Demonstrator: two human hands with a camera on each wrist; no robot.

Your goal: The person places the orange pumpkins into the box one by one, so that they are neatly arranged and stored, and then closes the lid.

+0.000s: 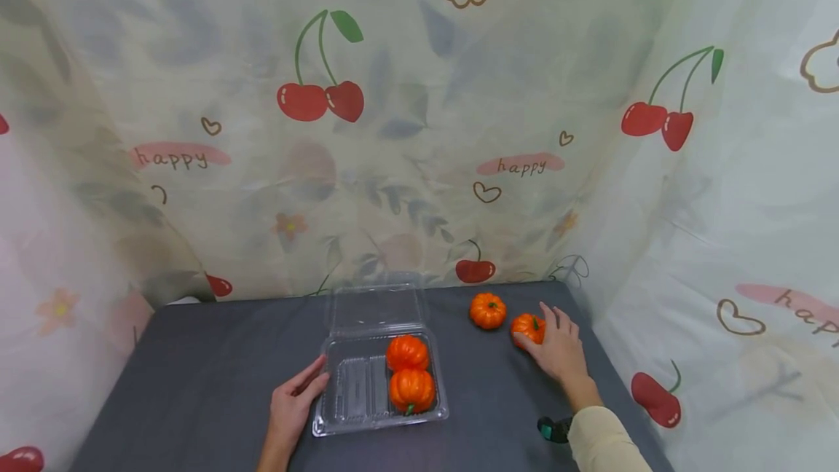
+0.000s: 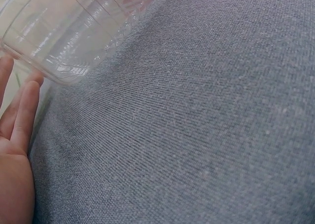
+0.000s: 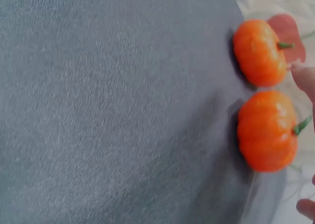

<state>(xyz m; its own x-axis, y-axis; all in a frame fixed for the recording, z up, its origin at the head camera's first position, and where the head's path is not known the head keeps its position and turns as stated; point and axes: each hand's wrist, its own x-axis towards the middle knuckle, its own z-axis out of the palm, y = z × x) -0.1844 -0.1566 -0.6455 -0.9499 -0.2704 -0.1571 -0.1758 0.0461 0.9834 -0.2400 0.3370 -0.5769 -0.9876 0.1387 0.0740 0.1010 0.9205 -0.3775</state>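
Observation:
A clear plastic clamshell box (image 1: 357, 425) lies with its lid raised at the back. Two small orange pumpkins (image 1: 411, 390) sit in its right half, one behind the other. My left hand (image 1: 293, 403) is at the box's left side, its straight fingertips right at the rim; the left wrist view shows the fingers (image 2: 25, 113) extended beside the clear wall (image 2: 59, 47). Over on the right, my right hand (image 1: 560, 347) reaches over another pumpkin (image 1: 524, 328), thumb and fingers spread about it. In the right wrist view that pumpkin (image 3: 266, 130) shows its green stem, with fingertips beside it.
Another pumpkin (image 1: 488, 311) rests just left of the one under my right hand. A dark strap-like item (image 1: 553, 430) is by the right sleeve. The dark grey tabletop (image 1: 197, 377) is backed and flanked by a printed curtain (image 1: 406, 166).

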